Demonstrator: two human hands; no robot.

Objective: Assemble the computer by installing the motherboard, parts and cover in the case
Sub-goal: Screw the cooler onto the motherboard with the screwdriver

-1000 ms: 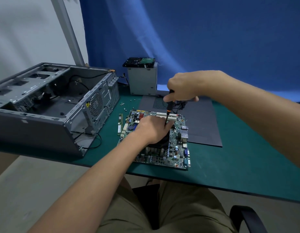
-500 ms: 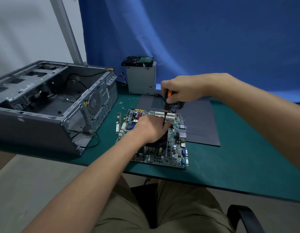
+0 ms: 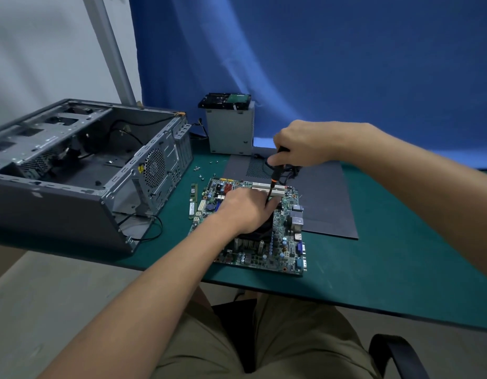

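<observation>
One motherboard (image 3: 280, 242), left hand (image 3: 245, 212) resting on it with fingers (image 3: 272, 205) relaxed, right hand (image 3: 302, 143) fingers (image 3: 280, 160) gripping one screwdriver (image 3: 275, 175), one case (image 3: 59, 214)

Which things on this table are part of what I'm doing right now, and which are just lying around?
In use: screwdriver, gripped by the right hand; motherboard; cooler, under the left hand.
Lying about for now: open case; cover panel; memory stick; loose screws; drive cage with hard drive.
</observation>
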